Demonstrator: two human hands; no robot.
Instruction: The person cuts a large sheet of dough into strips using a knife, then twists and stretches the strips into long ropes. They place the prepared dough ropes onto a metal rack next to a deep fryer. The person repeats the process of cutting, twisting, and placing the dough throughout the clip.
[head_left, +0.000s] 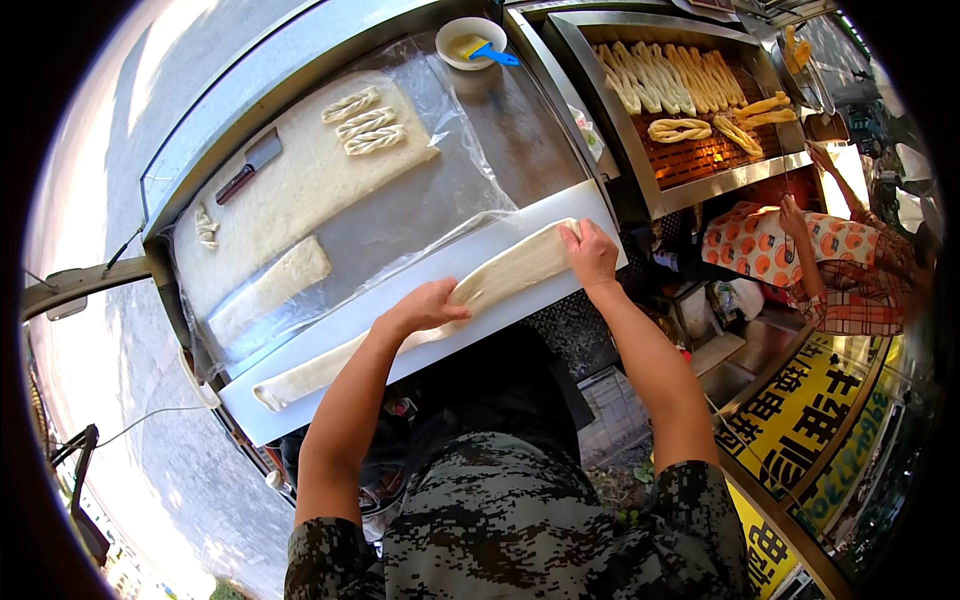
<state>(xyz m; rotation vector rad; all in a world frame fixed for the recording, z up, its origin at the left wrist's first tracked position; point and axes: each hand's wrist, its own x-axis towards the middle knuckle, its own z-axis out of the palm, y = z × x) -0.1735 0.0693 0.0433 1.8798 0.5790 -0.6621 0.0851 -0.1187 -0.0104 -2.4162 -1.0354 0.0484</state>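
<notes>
A long flat strip of dough (517, 270) lies along a white cutting board (405, 360) before me. My right hand (592, 251) grips the strip's right end, thumb on top. Farther left, my left hand (427, 306) has its thumb and fingers around the strip's middle; the forearm hides part of the dough. Beyond the board, a large dough sheet (300, 187) rests on plastic film, with several twisted dough pieces (364, 127) on it. A cleaver (262, 150) with a dark handle lies on the sheet. Nearer is a separate dough slab (270, 289).
A bowl (450, 57) with a blue-handled brush (491, 52) stands at the worktop's far edge. On the right, a metal-framed fryer or rack (660, 196) holds many dough sticks (675, 75). Beside it is another person in a patterned apron (772, 244). A yellow sign bears writing.
</notes>
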